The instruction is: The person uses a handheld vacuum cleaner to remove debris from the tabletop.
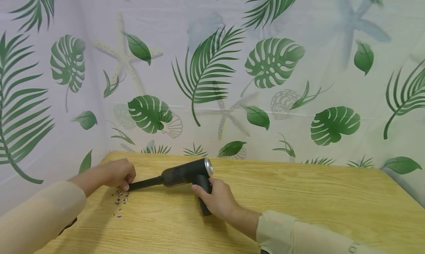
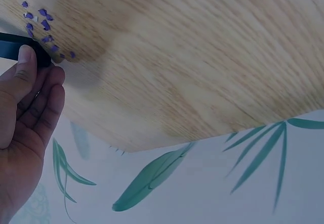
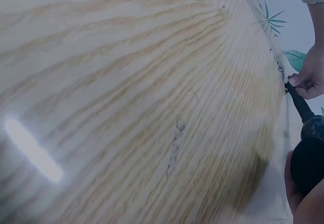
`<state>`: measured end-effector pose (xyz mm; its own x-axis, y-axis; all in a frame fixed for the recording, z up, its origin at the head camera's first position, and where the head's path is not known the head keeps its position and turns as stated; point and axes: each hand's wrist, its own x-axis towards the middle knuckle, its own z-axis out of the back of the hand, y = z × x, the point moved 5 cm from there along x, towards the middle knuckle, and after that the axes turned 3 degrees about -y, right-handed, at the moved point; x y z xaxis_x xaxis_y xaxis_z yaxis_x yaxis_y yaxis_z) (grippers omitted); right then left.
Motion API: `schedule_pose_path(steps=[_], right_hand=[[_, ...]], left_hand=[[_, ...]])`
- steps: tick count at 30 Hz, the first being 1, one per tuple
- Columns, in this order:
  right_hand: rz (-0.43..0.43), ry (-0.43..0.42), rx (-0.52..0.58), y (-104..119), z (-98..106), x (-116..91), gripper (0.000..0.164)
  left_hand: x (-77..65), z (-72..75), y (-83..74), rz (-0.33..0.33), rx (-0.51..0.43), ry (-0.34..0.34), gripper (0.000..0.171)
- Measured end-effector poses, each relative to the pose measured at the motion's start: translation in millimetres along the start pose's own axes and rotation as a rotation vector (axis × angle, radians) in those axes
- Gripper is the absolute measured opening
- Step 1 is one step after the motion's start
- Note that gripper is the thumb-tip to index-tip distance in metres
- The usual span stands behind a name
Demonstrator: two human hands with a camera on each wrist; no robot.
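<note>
A black handheld vacuum cleaner with a silver-rimmed end is held just over the wooden table. My right hand grips its handle, with fingers wrapped round it and the thumb on the near side. At the far end of the narrow nozzle, my left hand pinches the tip between thumb and fingers. In the left wrist view the thumb lies on top of the black nozzle. Small purple scraps are scattered on the table beside and in front of the nozzle tip.
The light wooden table reaches back to a white curtain printed with green leaves and starfish, which hangs along the back and left. Both forearms come in over the front of the table.
</note>
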<state>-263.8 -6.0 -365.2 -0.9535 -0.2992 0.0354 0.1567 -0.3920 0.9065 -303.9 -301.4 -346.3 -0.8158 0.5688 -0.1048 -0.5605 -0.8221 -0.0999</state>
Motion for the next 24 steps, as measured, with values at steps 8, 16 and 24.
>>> schedule_pose_path(steps=[8, 16, 24], right_hand=[[-0.008, 0.017, 0.008, 4.3, -10.7, 3.1, 0.049], [0.001, 0.036, 0.004, 8.5, -7.5, 8.6, 0.048], [-0.02, 0.003, 0.003, 3.8, 9.9, 9.3, 0.044]], left_hand=[[-15.5, -2.7, 9.3, -0.004, 0.001, -0.016, 0.027], [-19.8, -5.6, 9.7, -0.032, -0.027, -0.046, 0.029], [-5.0, -3.2, -7.3, -0.06, -0.028, -0.05, 0.03]])
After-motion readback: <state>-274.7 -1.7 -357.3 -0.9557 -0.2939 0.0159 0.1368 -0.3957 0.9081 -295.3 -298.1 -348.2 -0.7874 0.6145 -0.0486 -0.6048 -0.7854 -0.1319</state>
